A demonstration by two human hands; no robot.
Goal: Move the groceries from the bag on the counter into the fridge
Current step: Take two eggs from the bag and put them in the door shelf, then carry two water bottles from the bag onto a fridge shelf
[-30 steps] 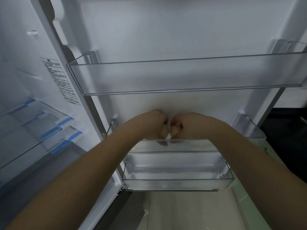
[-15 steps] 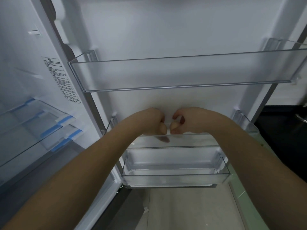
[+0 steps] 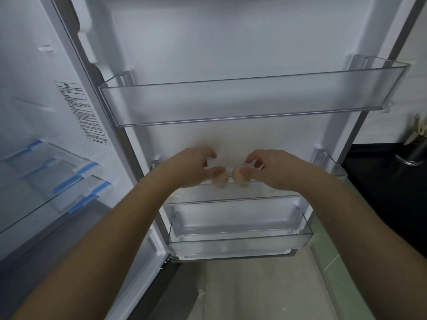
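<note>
The fridge door stands open in front of me. My left hand [image 3: 194,167] and my right hand [image 3: 272,169] meet over the middle clear door bin [image 3: 265,197]. Two pale pinkish eggs lie side by side in that bin. The left egg [image 3: 223,179] is under my left thumb and the right egg [image 3: 238,177] is under my right thumb. The other fingers of both hands are spread and lifted off the eggs. No grocery bag is in view.
A long clear upper door bin [image 3: 231,98] hangs above my hands and a deeper lower bin [image 3: 240,245] below them. Glass fridge shelves with blue trim [image 3: 46,174] are at the left. A black counter [image 3: 381,188] with a metal pot [image 3: 413,153] is at the right.
Both hands were curled tightly together over the middle bin. Now their fingers have uncurled and spread apart, and the two eggs show between the thumbs.
</note>
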